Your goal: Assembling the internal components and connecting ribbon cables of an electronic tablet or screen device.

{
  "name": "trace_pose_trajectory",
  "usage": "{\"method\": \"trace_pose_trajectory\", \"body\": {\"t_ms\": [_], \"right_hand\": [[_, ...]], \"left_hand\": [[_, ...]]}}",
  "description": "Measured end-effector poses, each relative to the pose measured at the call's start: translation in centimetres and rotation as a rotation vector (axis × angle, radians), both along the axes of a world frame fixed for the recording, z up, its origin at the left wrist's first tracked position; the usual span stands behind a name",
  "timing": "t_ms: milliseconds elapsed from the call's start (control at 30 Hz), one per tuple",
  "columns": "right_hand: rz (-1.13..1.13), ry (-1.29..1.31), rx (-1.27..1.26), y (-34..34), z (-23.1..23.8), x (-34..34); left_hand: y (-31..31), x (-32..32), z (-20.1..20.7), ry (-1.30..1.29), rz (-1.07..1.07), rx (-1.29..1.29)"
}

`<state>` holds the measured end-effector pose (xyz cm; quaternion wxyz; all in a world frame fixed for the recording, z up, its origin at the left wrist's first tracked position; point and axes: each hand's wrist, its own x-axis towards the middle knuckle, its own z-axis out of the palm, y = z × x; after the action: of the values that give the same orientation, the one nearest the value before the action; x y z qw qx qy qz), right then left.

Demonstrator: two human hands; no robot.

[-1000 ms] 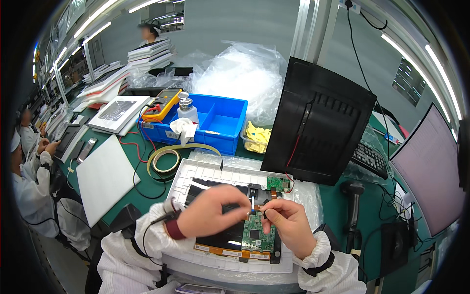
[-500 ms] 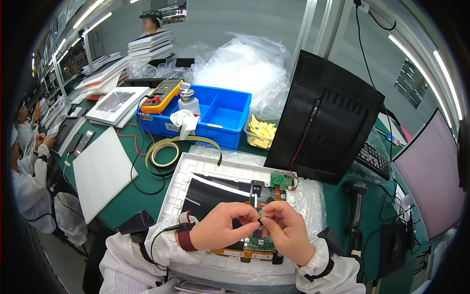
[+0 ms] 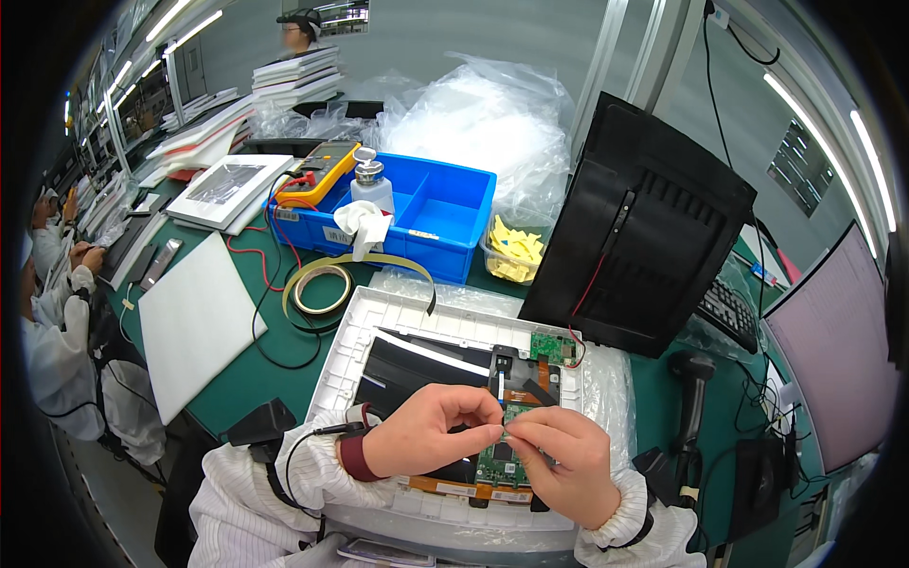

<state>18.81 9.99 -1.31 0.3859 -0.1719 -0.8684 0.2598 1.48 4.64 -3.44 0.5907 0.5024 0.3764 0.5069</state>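
Circuit board below, left hand now brought to right hand, both pinching, contents unclear

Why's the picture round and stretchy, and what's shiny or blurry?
Head view: fisheye lens, so corners go black and the monitor near the rim looks stretched; head view: plastic bags glare almost white; head view: a far person's head is blurred, left hand and right hand clear.
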Motion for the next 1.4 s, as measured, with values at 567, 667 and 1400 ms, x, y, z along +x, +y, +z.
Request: {"method": "trace_pose_trajectory", "body": {"t_ms": [567, 667, 1400], "right_hand": [[-0.031, 0.010, -0.131, -0.1, -0.2, 0.0], [-0.044, 0.009, -0.127, -0.1, -0.3, -0.1], [-0.055, 0.049, -0.142, 0.1, -0.8, -0.4]], "left_hand": [[-0.2, 0.3, 1.2, 0.425, 0.163, 0.287], [-0.1, 0.2, 0.9, 0.418, 0.161, 0.285], [-0.1, 0.4, 0.6, 0.488, 0.252, 0.323]]}}
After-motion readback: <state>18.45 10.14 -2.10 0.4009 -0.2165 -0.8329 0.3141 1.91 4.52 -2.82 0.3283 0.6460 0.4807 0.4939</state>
